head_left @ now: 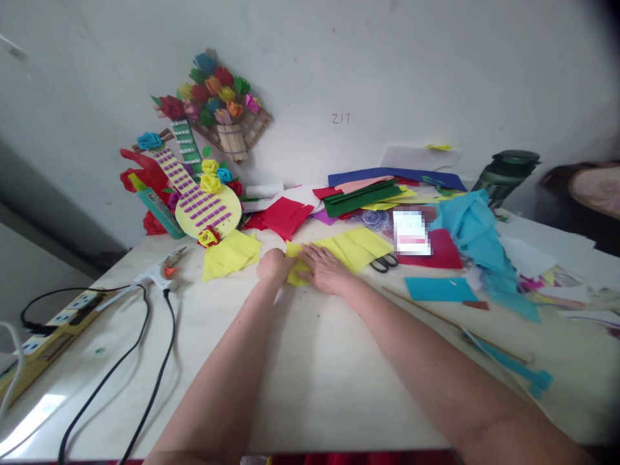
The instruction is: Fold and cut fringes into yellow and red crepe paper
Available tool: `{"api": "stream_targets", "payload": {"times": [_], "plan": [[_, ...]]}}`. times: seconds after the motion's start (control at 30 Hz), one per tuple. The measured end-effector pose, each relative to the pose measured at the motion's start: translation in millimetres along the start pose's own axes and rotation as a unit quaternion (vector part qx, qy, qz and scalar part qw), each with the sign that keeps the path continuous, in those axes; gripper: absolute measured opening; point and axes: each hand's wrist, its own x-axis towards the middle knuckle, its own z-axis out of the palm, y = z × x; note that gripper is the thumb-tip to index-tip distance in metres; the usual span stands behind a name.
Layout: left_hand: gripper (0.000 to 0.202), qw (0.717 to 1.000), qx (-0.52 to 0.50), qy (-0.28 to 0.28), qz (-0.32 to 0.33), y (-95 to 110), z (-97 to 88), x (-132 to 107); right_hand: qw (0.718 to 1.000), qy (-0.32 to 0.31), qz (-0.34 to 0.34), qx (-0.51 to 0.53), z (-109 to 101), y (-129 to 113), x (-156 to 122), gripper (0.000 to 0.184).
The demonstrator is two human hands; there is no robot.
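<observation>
A long strip of yellow crepe paper [356, 248] lies on the table, creased along its length. My right hand [323, 268] rests flat on its left part, fingers stretched out and pressing it down. At the strip's left end, my left hand [274, 263] is closed with the thumb side against the paper, gripping the edge. Black scissor handles [385, 262] stick out from under the strip's right end. To the left of my left hand lie more yellow paper pieces [231, 255], cut and stacked loosely.
A glue gun [162, 274] with a black cord lies at left near a power strip [58, 323]. Paper-flower crafts [208, 210] lean on the wall. Coloured sheets [363, 197], a lit phone [411, 232], blue crepe paper [472, 226] and a dark bottle [508, 174] stand behind and right.
</observation>
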Motion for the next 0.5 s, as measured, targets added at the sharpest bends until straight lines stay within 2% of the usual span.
{"api": "stream_targets", "payload": {"times": [0.13,0.27,0.5], "plan": [[0.024,0.998,-0.031,0.045,0.029,0,1.3,-2,1.0,0.001,0.001,0.001,-2,-2,-1,0.067],[0.014,0.988,-0.128,0.075,0.05,-2,6.0,0,1.0,0.003,0.003,0.002,0,-1,-1,0.066],[0.025,0.942,-0.333,-0.017,-0.031,-8,16.0,8,1.0,-0.012,0.014,0.003,1,-1,0,0.063]]}}
